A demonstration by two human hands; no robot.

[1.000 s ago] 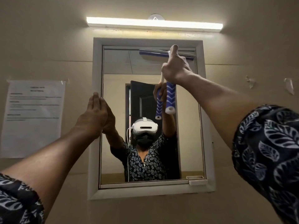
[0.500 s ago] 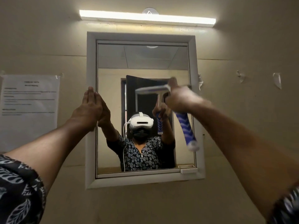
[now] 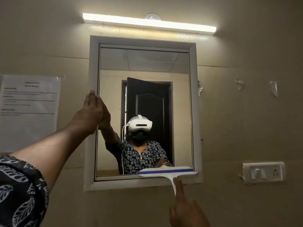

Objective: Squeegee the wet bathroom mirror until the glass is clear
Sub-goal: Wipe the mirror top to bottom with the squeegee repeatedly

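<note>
Within the last second the squeegee (image 3: 167, 173) has travelled the whole height of the mirror (image 3: 147, 63): it was at the top right of the glass, then at mid-height, and its blade now lies level along the bottom edge of the right half, just above the lower rail of the mirror frame (image 3: 93, 79). That looks like one full downward stroke finished on the right side. The likely next need is to lift the blade off and take the left half, though no drops or streaks can be made out on either half at this sharpness. The right hand (image 3: 185, 208) has dropped with the tool. Its grip has the squeegee by the handle, the forefinger (image 3: 178, 185) laid straight up the white neck, while the other fingers and the handle are hidden behind the back of the hand and the picture's lower edge. The left hand (image 3: 89, 112) has not shifted: its grip holds nothing, fingers straight and together, flat against the frame's left edge. By count there are one mirror, one squeegee, two hands, one lit light tube (image 3: 147, 23) above, one paper notice (image 3: 29, 108) on the wall at left, one switch plate (image 3: 264, 172) at right, and three torn scraps (image 3: 273, 88) stuck to the wall right of the frame.
</note>
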